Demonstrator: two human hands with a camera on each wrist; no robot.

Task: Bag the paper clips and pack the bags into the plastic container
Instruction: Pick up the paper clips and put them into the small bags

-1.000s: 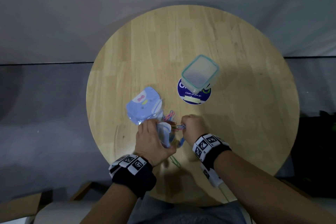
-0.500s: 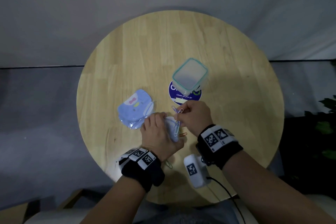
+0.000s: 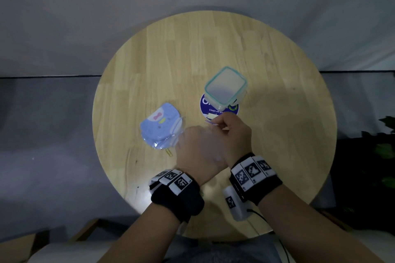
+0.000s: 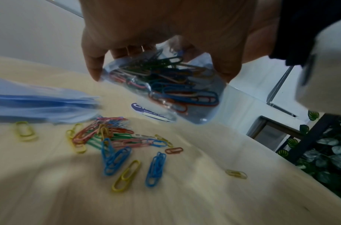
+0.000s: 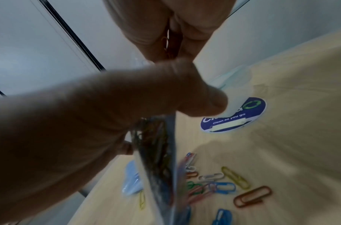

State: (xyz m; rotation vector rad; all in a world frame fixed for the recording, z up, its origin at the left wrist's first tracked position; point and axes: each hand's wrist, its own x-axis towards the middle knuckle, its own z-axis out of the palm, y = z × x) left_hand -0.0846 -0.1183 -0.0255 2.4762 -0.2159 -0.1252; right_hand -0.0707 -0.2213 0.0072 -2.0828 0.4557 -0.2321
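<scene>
Between the hands, above the worktop (image 3: pixel 277 102), a clear bag (image 4: pixel 166 85) part-filled with paper clips is gripped by the left hand (image 3: pixel 198 151). A few clips are pinched in the right hand (image 3: pixel 233 132) at its mouth. Filling is judged under way; loose clips (image 4: pixel 115 137) beneath must be gathered next. The container (image 3: pixel 225 87) lies just beyond the right hand, lid on.

Table (image 3: pixel 277 92) is being seen as pale wood, planked, matt. Container (image 3: pixel 225 86) is being read as frosted plastic, teal-rimmed. Held bag (image 4: pixel 185 106) is being shown as clear glossy film. Loose paper clips (image 4: pixel 115 141) are being seen colour-coated, smooth. Round sticker (image 5: pixel 243 118) is looking glossy. Wristbands (image 3: pixel 177 200) are being seen as black cloth.
</scene>
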